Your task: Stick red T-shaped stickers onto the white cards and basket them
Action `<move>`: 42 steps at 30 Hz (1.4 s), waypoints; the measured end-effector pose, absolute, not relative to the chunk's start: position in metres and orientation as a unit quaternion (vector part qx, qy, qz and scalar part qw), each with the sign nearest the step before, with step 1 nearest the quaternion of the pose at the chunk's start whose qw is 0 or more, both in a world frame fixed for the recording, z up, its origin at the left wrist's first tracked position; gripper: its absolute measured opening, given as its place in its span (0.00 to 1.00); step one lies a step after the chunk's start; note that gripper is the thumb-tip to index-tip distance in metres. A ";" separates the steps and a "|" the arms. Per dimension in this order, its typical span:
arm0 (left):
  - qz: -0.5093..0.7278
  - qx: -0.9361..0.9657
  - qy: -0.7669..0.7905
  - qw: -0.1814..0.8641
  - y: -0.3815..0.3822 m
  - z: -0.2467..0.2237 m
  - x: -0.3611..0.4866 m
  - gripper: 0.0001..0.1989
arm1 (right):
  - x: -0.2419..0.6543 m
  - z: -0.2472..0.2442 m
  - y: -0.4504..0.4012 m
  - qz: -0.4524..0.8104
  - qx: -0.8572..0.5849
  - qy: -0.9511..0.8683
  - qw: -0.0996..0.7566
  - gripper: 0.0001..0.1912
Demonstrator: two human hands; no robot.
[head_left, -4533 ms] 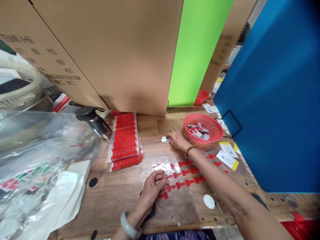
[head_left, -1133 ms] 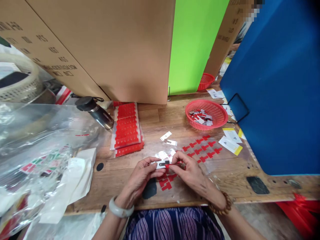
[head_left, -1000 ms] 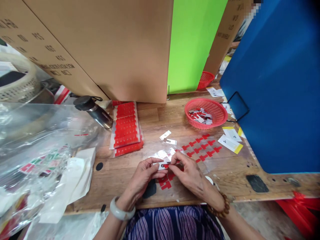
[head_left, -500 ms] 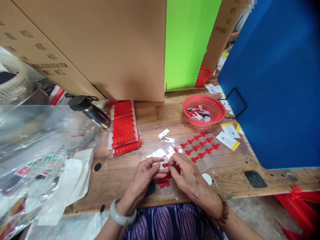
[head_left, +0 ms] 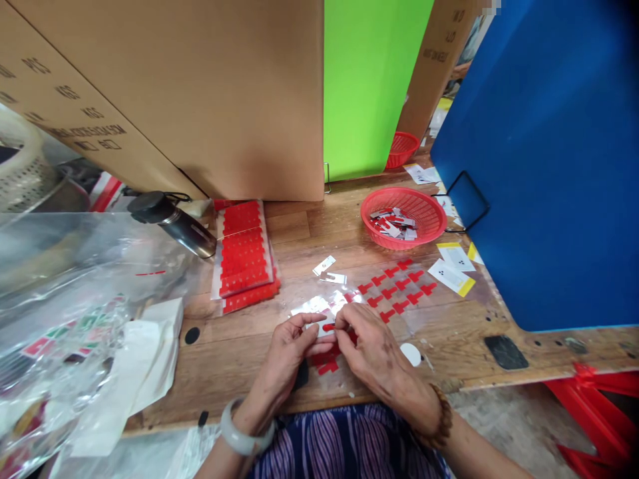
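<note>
My left hand (head_left: 285, 342) pinches a small white card (head_left: 318, 330) between thumb and fingers. At the card's right end, my right hand (head_left: 377, 352) is closed with its fingertips on a red sticker (head_left: 328, 326), which lies against the card. Under and beyond both hands is a clear sheet of T-shaped red stickers (head_left: 401, 285); my hands cover its near part. Two small white pieces with cut-outs, one a white strip (head_left: 333, 278), rest on the table just past my fingers. A red plastic basket (head_left: 433, 203) farther back contains several similar white-and-red pieces.
Bundled red sticker sheets (head_left: 244, 253) lie left of centre, beside a leaning dark flask (head_left: 184, 229). Clear plastic bags (head_left: 100, 266) fill the left side. A cardboard box (head_left: 239, 100), a green panel (head_left: 369, 86) and a blue panel (head_left: 544, 173) stand behind and right. White-and-yellow cards (head_left: 452, 274) lie near the blue panel.
The whole view has shifted slightly, with things sitting a little farther left in the picture. Both hands keep nearly the same pose around the card and red sticker.
</note>
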State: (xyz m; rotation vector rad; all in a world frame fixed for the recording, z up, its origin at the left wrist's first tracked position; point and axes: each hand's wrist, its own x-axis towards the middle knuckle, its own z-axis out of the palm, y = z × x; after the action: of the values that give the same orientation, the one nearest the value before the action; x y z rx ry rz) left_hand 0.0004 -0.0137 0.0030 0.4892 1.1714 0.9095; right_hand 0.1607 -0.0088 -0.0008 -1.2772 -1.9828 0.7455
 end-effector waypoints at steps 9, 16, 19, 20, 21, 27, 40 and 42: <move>0.414 0.219 0.530 0.707 -0.013 0.004 0.000 0.20 | 0.160 0.002 -0.010 0.287 -0.488 -0.757 0.328 0.10; 0.414 0.246 0.523 0.703 -0.016 0.004 0.001 0.23 | 0.159 0.000 -0.009 0.292 -0.485 -0.754 0.332 0.10; 0.419 0.255 0.528 0.694 -0.016 0.001 0.002 0.23 | 0.158 -0.001 -0.009 0.287 -0.483 -0.757 0.333 0.10; 0.419 0.257 0.531 0.690 -0.016 0.001 0.003 0.23 | 0.158 -0.001 -0.009 0.284 -0.483 -0.758 0.334 0.10; 0.418 0.258 0.534 0.688 -0.016 0.000 0.003 0.22 | 0.158 -0.002 -0.009 0.282 -0.482 -0.759 0.334 0.10; 0.410 0.248 0.544 0.689 -0.015 0.002 0.004 0.24 | 0.158 0.000 -0.010 0.289 -0.488 -0.751 0.338 0.10; 0.423 0.234 0.527 0.699 -0.015 0.008 0.006 0.20 | 0.159 0.003 -0.008 0.348 -0.511 -0.708 0.342 0.10; 0.441 0.264 0.541 0.665 -0.016 0.007 0.010 0.20 | 0.158 0.005 -0.012 0.310 -0.504 -0.726 0.349 0.10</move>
State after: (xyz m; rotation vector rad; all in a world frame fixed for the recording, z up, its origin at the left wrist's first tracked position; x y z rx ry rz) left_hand 0.0102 -0.0159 0.0071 0.5968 1.2228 0.9969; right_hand 0.1575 -0.0119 0.0051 -1.3063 -1.8818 0.8036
